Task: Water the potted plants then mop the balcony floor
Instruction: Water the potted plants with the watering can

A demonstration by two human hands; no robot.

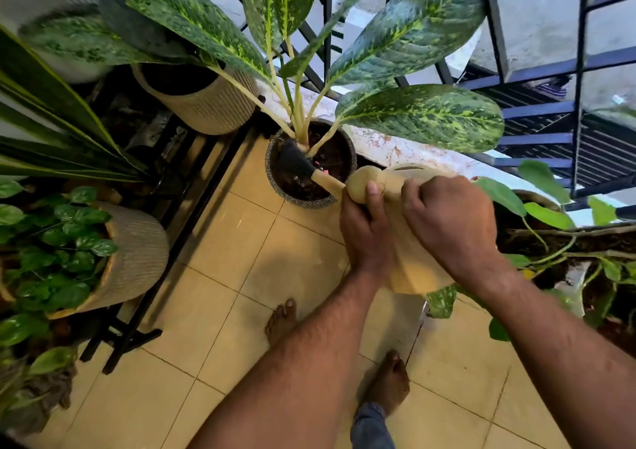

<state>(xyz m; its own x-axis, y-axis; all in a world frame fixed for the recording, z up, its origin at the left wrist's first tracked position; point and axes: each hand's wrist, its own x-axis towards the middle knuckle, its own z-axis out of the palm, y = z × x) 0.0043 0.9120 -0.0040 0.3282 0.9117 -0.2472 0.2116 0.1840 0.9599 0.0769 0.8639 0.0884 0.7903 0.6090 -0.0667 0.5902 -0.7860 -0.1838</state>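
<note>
Watering is under way at the dark speckled pot (309,201), which stands on the tiled balcony floor (213,297) close against the railing-side edge, beneath the ledge. The cream watering can (413,269) is held tipped over this pot, its spout reaching out so that the black rose head (294,164) sits above the soil beside the pale stems of the variegated plant (420,118). Both hands are clamped on the can: the left hand (366,232) grips round the neck where the spout joins the body, thumb laid over the top; the right hand (451,221) is closed over the upper rear of the body, where a handle probably lies, though it is hidden. Judgement: the can looks like rigid plastic, light in itself, its weight depending on the water inside, which cannot be seen. The two-handed hold suggests a load worth steadying. A wet smooth shell may slip, so the neck and handle are the sound places to grip. The thin spout should not carry load. The broad leaves and stems are soft and liable to bruise if the rose head knocks them. No mop is in view.
</note>
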